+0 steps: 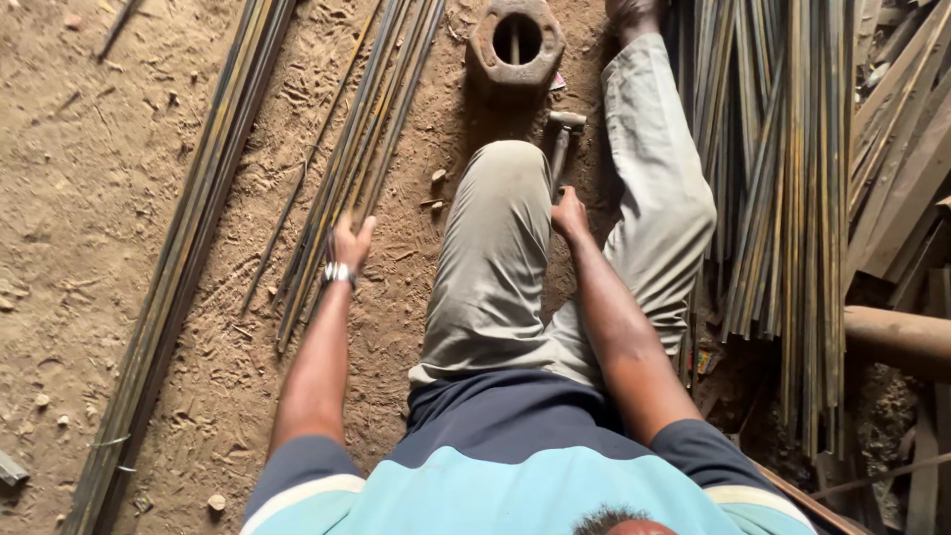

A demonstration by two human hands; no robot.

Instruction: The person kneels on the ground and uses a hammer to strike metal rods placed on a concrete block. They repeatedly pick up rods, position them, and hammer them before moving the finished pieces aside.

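I sit on a dirt floor with my legs stretched out ahead. My left hand (pixel 349 244), with a metal watch on the wrist, rests on a loose bundle of thin metal rods (pixel 359 149) lying on the ground to my left; whether the fingers grip a rod I cannot tell. My right hand (pixel 569 213) reaches between my legs to the handle of a hammer (pixel 562 139) that lies on the ground. It touches the handle's near end, but a closed grip is not clear. A rusty hexagonal metal block (pixel 515 45) with a centre hole stands beyond my knees.
A long bundle of flat metal strips (pixel 183 258) runs diagonally on the left. A dense pile of thin rods (pixel 783 198) lies to my right, with wooden planks (pixel 906 168) and a thick pipe (pixel 897 337) further right.
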